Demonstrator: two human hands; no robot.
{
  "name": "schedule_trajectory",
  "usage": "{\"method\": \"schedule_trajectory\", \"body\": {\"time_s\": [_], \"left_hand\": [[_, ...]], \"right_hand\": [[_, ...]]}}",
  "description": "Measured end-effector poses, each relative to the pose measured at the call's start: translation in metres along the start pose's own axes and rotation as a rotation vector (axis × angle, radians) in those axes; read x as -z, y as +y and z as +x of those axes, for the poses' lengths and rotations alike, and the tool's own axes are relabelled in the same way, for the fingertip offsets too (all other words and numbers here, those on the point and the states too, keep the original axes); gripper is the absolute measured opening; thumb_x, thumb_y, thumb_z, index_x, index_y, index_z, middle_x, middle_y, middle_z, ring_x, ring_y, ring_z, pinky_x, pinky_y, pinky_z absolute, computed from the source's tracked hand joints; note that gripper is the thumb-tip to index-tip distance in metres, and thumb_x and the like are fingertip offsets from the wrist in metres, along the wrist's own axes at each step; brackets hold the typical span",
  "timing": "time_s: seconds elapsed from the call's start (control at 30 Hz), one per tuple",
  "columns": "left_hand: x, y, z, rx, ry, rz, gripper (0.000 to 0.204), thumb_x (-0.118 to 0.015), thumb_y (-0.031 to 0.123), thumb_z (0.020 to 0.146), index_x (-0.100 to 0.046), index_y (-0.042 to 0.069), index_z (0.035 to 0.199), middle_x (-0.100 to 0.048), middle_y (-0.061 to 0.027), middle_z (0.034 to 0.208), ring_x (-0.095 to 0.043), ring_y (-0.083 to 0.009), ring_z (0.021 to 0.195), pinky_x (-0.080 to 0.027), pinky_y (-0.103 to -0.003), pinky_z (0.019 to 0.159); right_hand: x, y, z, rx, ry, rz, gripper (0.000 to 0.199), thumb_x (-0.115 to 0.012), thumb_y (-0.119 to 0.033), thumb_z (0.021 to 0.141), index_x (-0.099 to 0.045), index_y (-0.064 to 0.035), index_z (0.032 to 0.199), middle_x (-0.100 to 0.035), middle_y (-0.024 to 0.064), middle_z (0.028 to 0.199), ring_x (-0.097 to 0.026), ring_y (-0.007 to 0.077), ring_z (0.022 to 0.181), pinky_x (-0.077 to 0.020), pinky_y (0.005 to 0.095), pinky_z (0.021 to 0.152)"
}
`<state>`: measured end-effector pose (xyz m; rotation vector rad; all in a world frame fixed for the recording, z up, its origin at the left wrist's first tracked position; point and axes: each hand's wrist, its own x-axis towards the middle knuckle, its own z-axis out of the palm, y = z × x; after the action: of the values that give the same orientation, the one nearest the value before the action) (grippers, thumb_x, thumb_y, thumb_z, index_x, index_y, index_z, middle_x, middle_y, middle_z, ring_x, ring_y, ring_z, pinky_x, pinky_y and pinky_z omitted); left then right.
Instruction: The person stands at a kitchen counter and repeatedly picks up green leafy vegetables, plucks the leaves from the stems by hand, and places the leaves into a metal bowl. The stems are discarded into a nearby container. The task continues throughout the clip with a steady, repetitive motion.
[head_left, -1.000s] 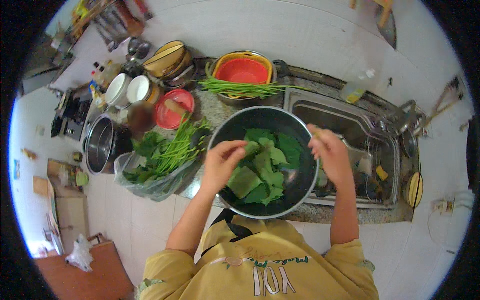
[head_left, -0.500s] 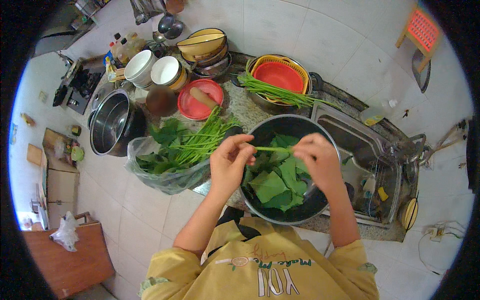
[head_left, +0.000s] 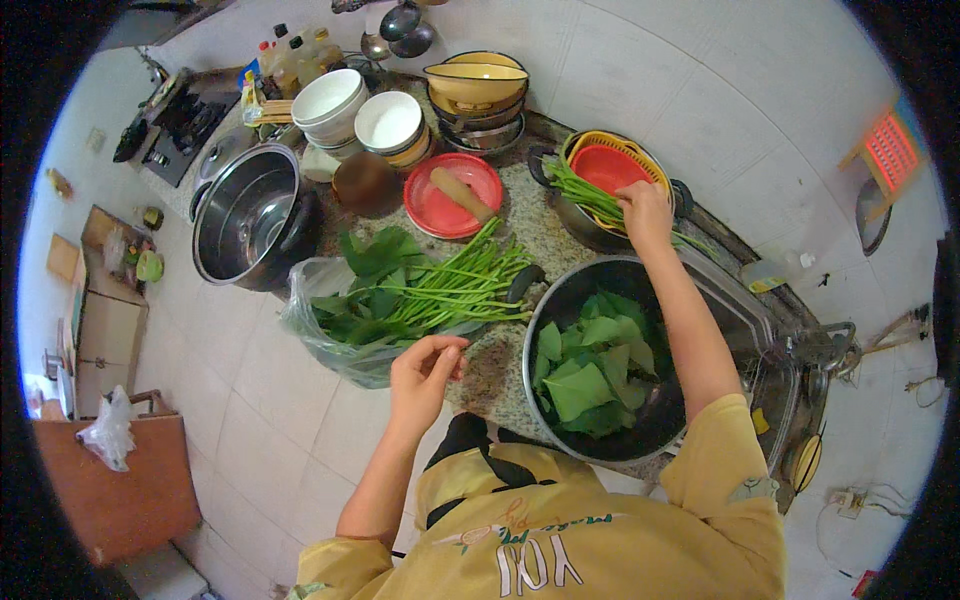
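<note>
- Speckled stone counter (head_left: 505,355) under both hands; pale tiled floor around.
- Right hand (head_left: 643,210) has moved from the dark bowl (head_left: 560,300), fingers now clamped on green stems (head_left: 585,192).
- Left hand (head_left: 425,368) fingers loosely curled, empty, beside bagged greens (head_left: 400,295).

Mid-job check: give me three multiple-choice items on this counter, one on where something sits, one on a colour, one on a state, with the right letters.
1. Where is the right hand?
A. At the stripped stems lying across the red and yellow colander
B. Inside the steel pot
C. On the floor

2. What colour is the plate bearing the pestle?
A. Blue
B. Red
C. White

3. What state is the dark bowl in?
A. Empty
B. Lidded
C. Holding picked green leaves

Answers:
1 A, its fingers rest on the stems at the colander.
2 B, the plate is plainly red.
3 C, loose leaves cover its bottom.

The left hand is by the bagged greens.
</note>
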<state>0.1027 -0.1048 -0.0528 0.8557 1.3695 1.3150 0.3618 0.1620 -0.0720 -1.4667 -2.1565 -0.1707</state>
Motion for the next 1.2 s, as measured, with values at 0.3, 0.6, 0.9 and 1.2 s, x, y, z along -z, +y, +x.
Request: {"method": "schedule_trajectory", "body": {"time_s": [0.3, 0.6, 0.9, 1.2], "left_hand": [[0.017, -0.006, -0.004, 0.058, -0.018, -0.004, 0.014, -0.052, 0.009, 0.084, -0.058, -0.002, 0.091, -0.058, -0.0053, 0.071, -0.052, -0.0103, 0.061, -0.044, -0.022, 0.057], [0.01, -0.015, -0.005, 0.05, -0.113, 0.027, 0.015, -0.052, 0.01, 0.085, -0.059, -0.001, 0.092, -0.057, -0.0029, 0.071, -0.052, -0.0086, 0.063, -0.044, -0.022, 0.059], [0.018, -0.005, 0.021, -0.346, -0.016, 0.563, 0.011, -0.054, 0.008, 0.081, -0.06, 0.001, 0.088, -0.057, -0.0077, 0.073, -0.056, -0.0154, 0.064, -0.044, -0.025, 0.06], [0.031, -0.023, 0.101, -0.533, -0.075, 1.354, 0.036, -0.051, -0.007, 0.064, -0.058, 0.007, 0.097, -0.056, -0.0114, 0.088, -0.054, -0.0298, 0.085, -0.044, -0.038, 0.074]], "right_hand": [[-0.009, 0.008, -0.002, -0.051, -0.062, -0.026, 0.011, -0.063, -0.012, 0.068, -0.066, -0.0068, 0.077, -0.059, 0.0098, 0.078, -0.054, 0.0279, 0.082, -0.0441, 0.0378, 0.073], [-0.001, 0.004, -0.011, -0.036, -0.129, -0.036, 0.027, -0.065, -0.012, 0.066, -0.061, -0.0031, 0.091, -0.057, 0.0135, 0.089, -0.052, 0.03, 0.088, -0.0426, 0.0385, 0.076], [0.026, -0.034, -0.024, 0.024, 0.088, 0.123, 0.021, -0.062, -0.011, 0.071, -0.06, -0.0029, 0.09, -0.058, 0.0112, 0.091, -0.053, 0.0276, 0.089, -0.0414, 0.0355, 0.079], [0.089, -0.106, -0.089, -0.146, 0.008, 0.651, 0.011, -0.059, -0.003, 0.074, -0.063, -0.0028, 0.085, -0.061, 0.0092, 0.082, -0.058, 0.0183, 0.072, -0.0454, 0.0256, 0.065]]}}
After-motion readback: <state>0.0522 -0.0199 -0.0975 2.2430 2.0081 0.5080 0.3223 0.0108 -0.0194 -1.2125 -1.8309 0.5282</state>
